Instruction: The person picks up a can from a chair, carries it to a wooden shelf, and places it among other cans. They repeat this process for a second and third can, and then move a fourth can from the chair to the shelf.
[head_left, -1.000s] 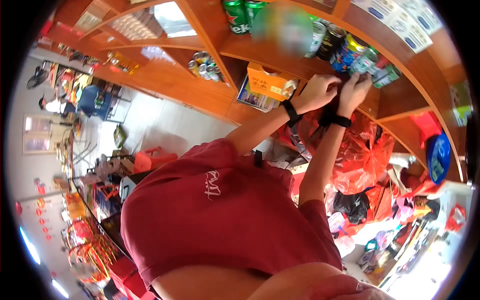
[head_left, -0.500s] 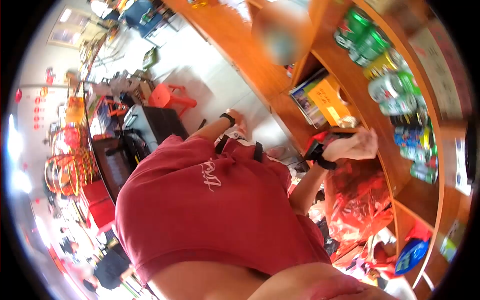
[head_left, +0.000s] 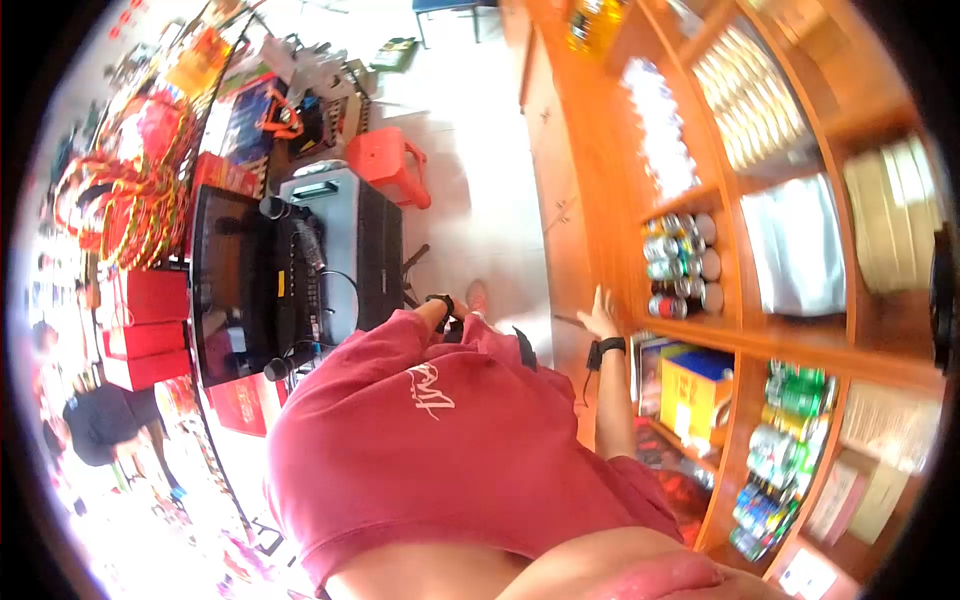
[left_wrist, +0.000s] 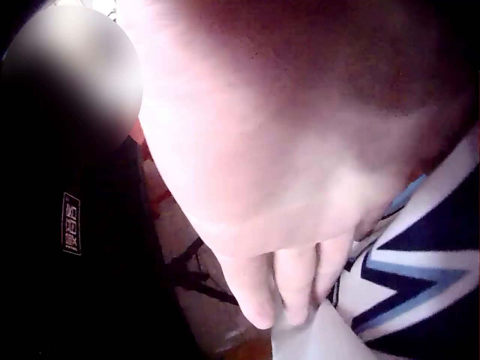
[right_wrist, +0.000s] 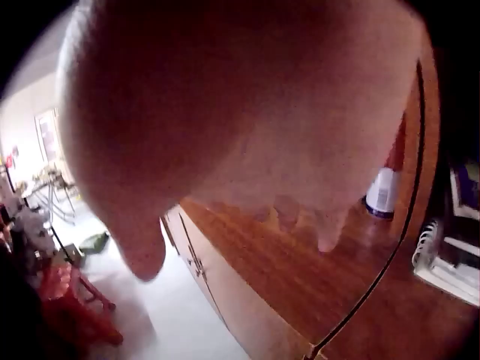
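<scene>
My right hand (head_left: pixel 600 315) is spread and empty over the wooden cabinet top (head_left: pixel 590 210), beside the compartment of stacked drink cans (head_left: pixel 680 262). From the right wrist, its fingers (right_wrist: pixel 142 255) point down above the brown counter, near a red can with a white label (right_wrist: pixel 382 193). In the head view the shirt mostly hides my left hand. The left wrist view shows that hand (left_wrist: pixel 255 180) hanging with fingers extended, beside patterned shorts (left_wrist: pixel 405 277). Its fingertips are right at a whitish fold of material (left_wrist: pixel 307 337).
A black and grey speaker (head_left: pixel 370 250) stands left of the tiled walkway, with a red stool (head_left: pixel 385 165) beyond. Toward the lower right, shelves hold a yellow box (head_left: pixel 690 400) and more cans (head_left: pixel 780 450). A spiral notebook (right_wrist: pixel 439 266) lies past the cabinet divider.
Both hands were together by the shelved cans; the left then dropped to my side. My body has turned left along the cabinet, and the right hand has moved onto its lower counter.
</scene>
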